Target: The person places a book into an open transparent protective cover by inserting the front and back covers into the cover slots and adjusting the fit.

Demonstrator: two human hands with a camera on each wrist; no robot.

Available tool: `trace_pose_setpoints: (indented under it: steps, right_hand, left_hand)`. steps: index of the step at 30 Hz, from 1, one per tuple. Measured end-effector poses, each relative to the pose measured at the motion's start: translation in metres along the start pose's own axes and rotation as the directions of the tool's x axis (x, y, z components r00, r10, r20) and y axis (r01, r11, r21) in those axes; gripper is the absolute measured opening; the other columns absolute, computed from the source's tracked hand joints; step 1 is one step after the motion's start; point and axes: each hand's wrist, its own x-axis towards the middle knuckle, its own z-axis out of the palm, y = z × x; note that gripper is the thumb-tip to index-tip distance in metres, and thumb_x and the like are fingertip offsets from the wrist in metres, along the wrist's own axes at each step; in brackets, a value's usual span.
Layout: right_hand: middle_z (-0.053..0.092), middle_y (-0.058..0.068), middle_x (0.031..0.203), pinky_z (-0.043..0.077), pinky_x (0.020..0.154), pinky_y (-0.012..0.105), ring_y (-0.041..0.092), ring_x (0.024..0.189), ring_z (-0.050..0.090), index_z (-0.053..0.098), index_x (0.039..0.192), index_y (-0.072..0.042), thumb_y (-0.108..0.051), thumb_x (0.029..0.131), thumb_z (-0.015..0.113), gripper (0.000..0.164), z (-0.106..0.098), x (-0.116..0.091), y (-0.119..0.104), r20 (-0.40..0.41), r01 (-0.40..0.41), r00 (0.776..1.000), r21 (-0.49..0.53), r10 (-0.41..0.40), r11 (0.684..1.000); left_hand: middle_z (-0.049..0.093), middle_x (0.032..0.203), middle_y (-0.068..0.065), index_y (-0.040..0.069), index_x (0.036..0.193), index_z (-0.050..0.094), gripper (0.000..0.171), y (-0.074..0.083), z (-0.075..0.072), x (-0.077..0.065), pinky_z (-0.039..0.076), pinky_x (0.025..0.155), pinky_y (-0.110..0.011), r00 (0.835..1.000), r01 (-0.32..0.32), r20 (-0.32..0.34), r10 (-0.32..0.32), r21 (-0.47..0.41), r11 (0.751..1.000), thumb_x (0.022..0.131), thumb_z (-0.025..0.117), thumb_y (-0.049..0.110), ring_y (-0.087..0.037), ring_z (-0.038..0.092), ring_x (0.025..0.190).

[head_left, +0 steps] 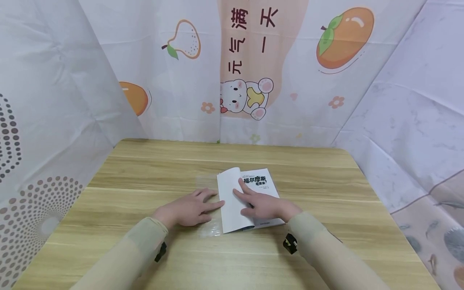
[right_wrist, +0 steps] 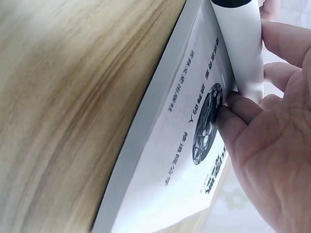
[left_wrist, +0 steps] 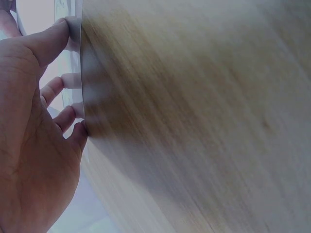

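Observation:
A book with Chinese lettering on its white title page (head_left: 270,189) lies at the middle of the table. Its front cover (head_left: 229,209) is turned over to the left, the blank inner side up, bowed near the spine. Under its left part shows a clear plastic book cover (head_left: 214,230). My left hand (head_left: 188,208) rests on that plastic, fingers spread, one fingertip at the cover's edge. On the right, my right hand (head_left: 266,204) reaches over the title page with fingers spread, some touching the turned cover. The right wrist view shows fingertips by a dark round picture (right_wrist: 208,126) on the page.
The wood-grain table (head_left: 145,169) carries the book and plastic. Behind it hangs a printed curtain (head_left: 203,80) with fruit and a cartoon animal. Pale cloths hang at the left (head_left: 65,72) and right (head_left: 409,121). Dark devices sit at both wrists.

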Motion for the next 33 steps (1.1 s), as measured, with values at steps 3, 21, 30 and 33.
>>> trace_pose_setpoints:
  steps: [3, 21, 30, 33]
  right_hand:
    - [-0.011, 0.01, 0.16, 0.031, 0.111, 0.046, 0.025, 0.14, 0.021, 0.02, 0.154, -0.016, -0.031, 0.101, 0.05, 0.063, 0.0002, 0.0002, -0.0018, -0.001, 0.003, 1.0, -0.009, -0.003, 1.0]
    - [-0.011, 0.01, 0.16, 0.034, 0.109, 0.045, 0.025, 0.139, 0.026, 0.02, 0.154, -0.016, -0.03, 0.101, 0.051, 0.063, 0.0006, 0.0006, -0.0042, 0.002, -0.011, 1.0, -0.025, 0.011, 1.0]
    - [-0.012, 0.012, 0.16, 0.034, 0.109, 0.046, 0.027, 0.138, 0.029, 0.02, 0.153, -0.015, -0.029, 0.1, 0.052, 0.064, 0.003, 0.0017, -0.0045, -0.009, -0.006, 1.0, -0.038, 0.006, 0.999]
    - [-0.012, 0.012, 0.16, 0.034, 0.11, 0.045, 0.026, 0.137, 0.029, 0.021, 0.153, -0.015, -0.029, 0.1, 0.052, 0.064, 0.0033, 0.0016, -0.0055, -0.012, -0.011, 1.0, -0.042, 0.01, 0.999]
  left_hand:
    - [0.024, 0.154, -0.009, 0.032, 0.15, 0.03, 0.053, 0.0, -0.0004, 0.0, 0.035, 0.107, -0.052, 1.0, -0.001, -0.001, 0.001, -0.001, 1.0, 0.101, 0.049, 0.037, -0.032, 0.023, 0.138]
    - [0.023, 0.155, -0.008, 0.033, 0.15, 0.03, 0.053, 0.0002, -0.0016, 0.001, 0.036, 0.107, -0.051, 1.0, 0.01, 0.008, -0.01, -0.001, 1.0, 0.101, 0.049, 0.037, -0.03, 0.023, 0.138]
    - [0.023, 0.155, -0.009, 0.033, 0.15, 0.03, 0.053, 0.0003, -0.0016, 0.0015, 0.037, 0.106, -0.052, 1.0, -0.001, 0.007, 0.001, -0.01, 1.0, 0.101, 0.049, 0.036, -0.032, 0.023, 0.138]
    - [0.023, 0.155, -0.008, 0.034, 0.151, 0.029, 0.053, -0.0001, -0.0009, 0.0019, 0.037, 0.106, -0.052, 1.0, 0.003, 0.009, -0.003, -0.005, 1.0, 0.101, 0.049, 0.037, -0.031, 0.022, 0.138]
